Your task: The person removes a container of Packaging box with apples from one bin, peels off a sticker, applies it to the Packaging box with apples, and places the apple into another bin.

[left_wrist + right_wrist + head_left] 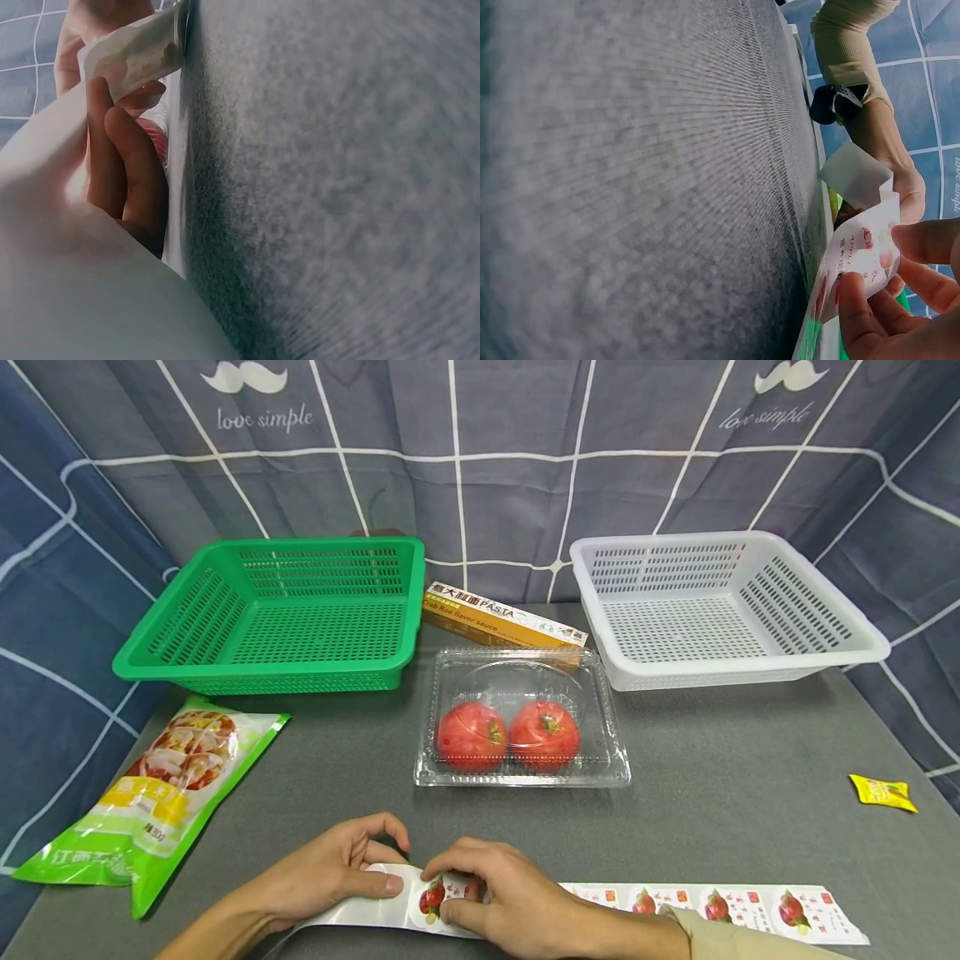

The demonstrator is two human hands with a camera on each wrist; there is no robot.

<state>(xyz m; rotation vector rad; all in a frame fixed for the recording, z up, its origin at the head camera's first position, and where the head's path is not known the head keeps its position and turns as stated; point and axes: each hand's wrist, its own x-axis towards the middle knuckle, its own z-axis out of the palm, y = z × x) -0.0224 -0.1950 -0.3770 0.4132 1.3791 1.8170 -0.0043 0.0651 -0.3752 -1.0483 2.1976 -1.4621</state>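
A long strip of fruit-printed stickers (753,910) lies across the table front, printed side up. My left hand (330,877) pinches the blank white backing (375,906) at the strip's left part, thumb on top. Just right of it, my right hand (517,893) grips the strip at one sticker (431,900), fingertips and thumb on its sides. In the right wrist view that sticker (866,247) stands raised and bent between the fingers. The backing (82,285) curves close past the camera in the left wrist view, hiding part of the left hand (131,169).
A clear plastic box (600,727) with two red fruits (472,737) stands beyond the hands. Behind it are a pasta box (495,618), a green basket (292,672) and a white basket (735,672). A green food bag (165,793) lies left, a yellow-wrapped candy (883,792) right.
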